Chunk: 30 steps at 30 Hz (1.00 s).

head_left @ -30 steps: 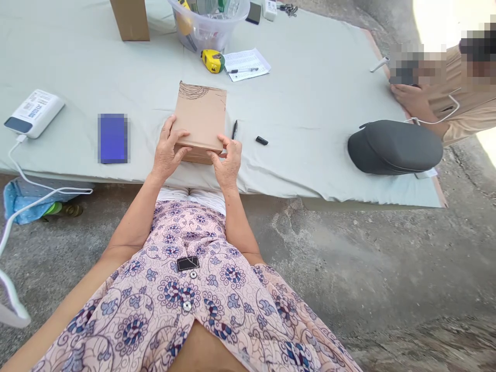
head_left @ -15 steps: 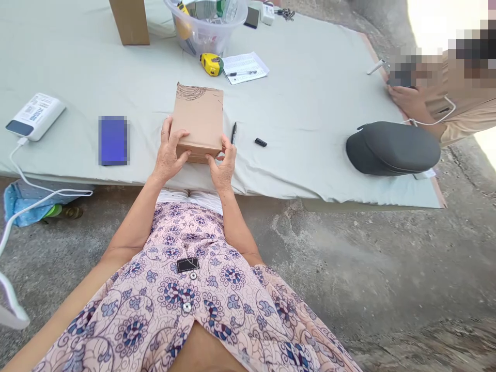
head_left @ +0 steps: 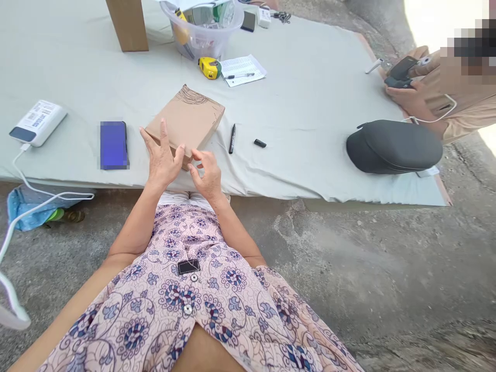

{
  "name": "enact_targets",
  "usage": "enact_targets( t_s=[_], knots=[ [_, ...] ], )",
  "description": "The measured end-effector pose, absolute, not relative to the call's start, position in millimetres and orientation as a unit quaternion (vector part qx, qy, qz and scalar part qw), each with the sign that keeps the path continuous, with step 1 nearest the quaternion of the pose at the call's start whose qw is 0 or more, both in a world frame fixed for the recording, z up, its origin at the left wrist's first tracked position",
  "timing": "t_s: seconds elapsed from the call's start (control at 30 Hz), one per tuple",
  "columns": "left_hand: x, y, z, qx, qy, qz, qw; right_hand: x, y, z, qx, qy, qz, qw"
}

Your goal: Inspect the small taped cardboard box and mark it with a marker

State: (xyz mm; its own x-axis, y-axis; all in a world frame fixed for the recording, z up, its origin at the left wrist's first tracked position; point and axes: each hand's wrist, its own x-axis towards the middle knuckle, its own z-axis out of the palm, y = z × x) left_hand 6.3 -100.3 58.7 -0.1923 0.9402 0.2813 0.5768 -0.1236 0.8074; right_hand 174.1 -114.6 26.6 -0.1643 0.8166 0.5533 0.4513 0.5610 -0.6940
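A small brown cardboard box lies at a slant on the cloth near the table edge, dark scribbled lines at its far corner. My left hand holds its near left side with spread fingers, the index finger raised over the top and the thumb at the near corner. At that same corner, my right hand grips the edge between thumb and index finger. Just right of the box lies an uncapped black marker, and its black cap rests apart from it.
A phone and white power bank lie left. Behind are a taller carton, clear plastic tub, yellow tape measure and paper with a pen. A black case sits right, near another person's hands holding a dark device.
The box has turned clockwise, its near corner now towards me. My left hand has shifted its fingers along the side, and my right hand has moved left to the near corner.
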Motion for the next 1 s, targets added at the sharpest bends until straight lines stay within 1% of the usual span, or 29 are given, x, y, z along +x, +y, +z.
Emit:
enact_targets(
  t_s=[0.13, 0.2, 0.37, 0.5, 0.67, 0.8, 1.0],
  knots=[
    [3.7, -103.4, 67.6, 0.617, 0.612, 0.443, 0.220, 165.2, -116.3, 25.0, -0.376, -0.767, 0.219, 0.471],
    [-0.8, -101.5, 64.7, 0.635, 0.594, 0.443, 0.221, 169.9, -112.5, 23.4, -0.376, -0.757, 0.240, 0.478],
    [-11.7, -95.4, 54.7, 0.664, 0.563, 0.452, 0.194, 208.0, -82.4, 26.3, -0.515, -0.618, 0.224, 0.550],
    [-15.1, -92.1, 56.1, 0.675, 0.547, 0.460, 0.183, 228.7, -46.7, 31.6, -0.545, -0.606, 0.237, 0.529],
    [-14.9, -91.2, 57.2, 0.657, 0.541, 0.484, 0.201, 223.3, -29.1, 28.4, -0.540, -0.633, 0.262, 0.489],
    [-16.6, -91.5, 55.4, 0.630, 0.563, 0.503, 0.183, 218.5, -46.2, 26.7, -0.567, -0.652, 0.217, 0.454],
    [-6.9, -91.7, 54.7, 0.609, 0.610, 0.482, 0.154, 206.5, -82.6, 40.6, -0.627, -0.646, 0.139, 0.413]
  ],
)
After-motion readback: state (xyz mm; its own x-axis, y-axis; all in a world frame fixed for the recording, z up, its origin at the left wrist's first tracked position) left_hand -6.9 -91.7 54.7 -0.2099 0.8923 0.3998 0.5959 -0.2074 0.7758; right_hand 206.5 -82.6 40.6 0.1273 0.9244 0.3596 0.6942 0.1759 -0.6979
